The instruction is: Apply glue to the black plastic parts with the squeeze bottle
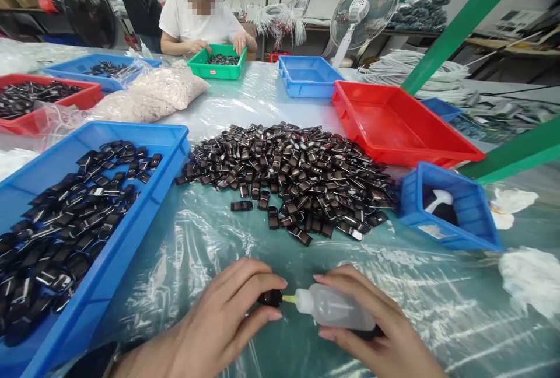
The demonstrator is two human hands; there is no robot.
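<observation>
Between thumb and fingers, my left hand [223, 319] pinches a small black plastic piece [272, 297]. My right hand [371, 319] is wrapped round a translucent squeeze bottle [336, 308], lying sideways with its yellow nozzle tip [289, 298] at the black piece. Whether the tip touches it or goes into it I cannot tell. Beyond both hands lies a large heap of dark, glossy small plastic pieces [289, 174]. On the left, a blue tray [149, 214] contains many similar pieces.
A red tray [394, 121] and a small blue bin [450, 232] stand at the right, beside a green post [468, 28]. White crumpled tissue [531, 279] lies near them. Across the table, a person [201, 22] handles a green tray [216, 69]. Clear plastic sheeting covers the tabletop.
</observation>
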